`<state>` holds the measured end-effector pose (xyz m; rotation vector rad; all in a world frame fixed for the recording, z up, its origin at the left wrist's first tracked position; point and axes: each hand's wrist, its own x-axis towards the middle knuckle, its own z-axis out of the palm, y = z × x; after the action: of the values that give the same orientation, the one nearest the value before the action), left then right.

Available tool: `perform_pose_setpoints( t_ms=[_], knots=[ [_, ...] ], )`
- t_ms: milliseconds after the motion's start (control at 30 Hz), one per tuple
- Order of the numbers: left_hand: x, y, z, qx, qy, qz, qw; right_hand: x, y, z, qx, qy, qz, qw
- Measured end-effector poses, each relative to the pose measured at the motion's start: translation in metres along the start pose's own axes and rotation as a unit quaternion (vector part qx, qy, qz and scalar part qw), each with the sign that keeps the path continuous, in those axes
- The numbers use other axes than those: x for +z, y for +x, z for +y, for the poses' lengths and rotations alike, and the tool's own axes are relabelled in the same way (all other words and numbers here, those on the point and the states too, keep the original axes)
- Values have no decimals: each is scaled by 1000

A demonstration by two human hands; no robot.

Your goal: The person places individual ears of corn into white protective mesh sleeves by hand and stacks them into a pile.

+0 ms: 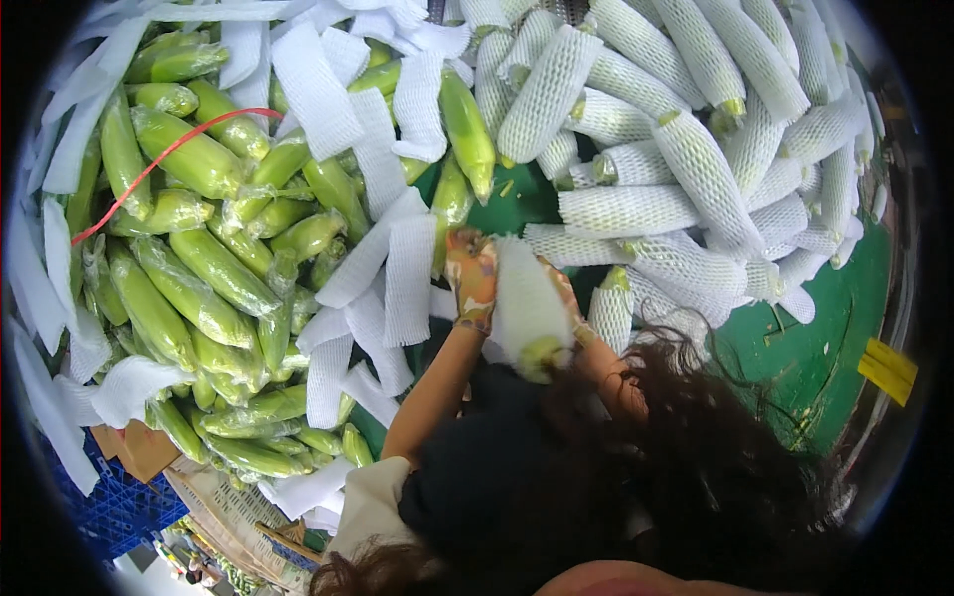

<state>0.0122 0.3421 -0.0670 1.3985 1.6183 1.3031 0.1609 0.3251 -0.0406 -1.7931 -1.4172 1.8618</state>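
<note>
Between my hands is an ear of corn in a white foam net sleeve [527,303], its bare green end pointing toward me. My left hand [472,276], in a patterned glove, is closed along the sleeve's left side near its far end. My right hand [562,294] grips the right side, with its fingers partly hidden behind the corn. Just beyond my left hand lies a bare ear of corn [453,199]. Loose flat foam net sleeves [408,281] lie to the left of my hands.
Film-wrapped ears of corn [199,268] are heaped at left, with a red strap [164,154] across them. Corn in foam nets [696,169] is piled at right on a green table [845,328]. A yellow tag [887,371] sits at its right edge. Dark hair covers the lower right.
</note>
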Motion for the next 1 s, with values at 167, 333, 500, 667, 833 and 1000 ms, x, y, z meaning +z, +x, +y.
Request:
perform_pose_setpoints(
  t_ms=[167, 333, 500, 667, 833, 1000],
  knots=[
    [71, 116, 116, 36, 11, -156, 987, -137, -50, -92, -177, 379, 209, 884],
    [55, 189, 181, 221, -115, -40, 968, -240, -41, -150, -281, 668, 208, 657],
    [-38, 112, 62, 58, 111, -14, 992, -179, 27, -216, -251, 277, 144, 916],
    [-42, 16, 70, 23, 432, -105, 895, -114, 161, -242, -178, -290, 358, 869],
    [-116, -82, -24, -83, 470, -284, 831, -77, 190, -223, -306, -293, 276, 863],
    [-202, -101, -53, -92, 480, -174, 855, -96, 65, -208, -304, -95, 311, 896]
  ],
)
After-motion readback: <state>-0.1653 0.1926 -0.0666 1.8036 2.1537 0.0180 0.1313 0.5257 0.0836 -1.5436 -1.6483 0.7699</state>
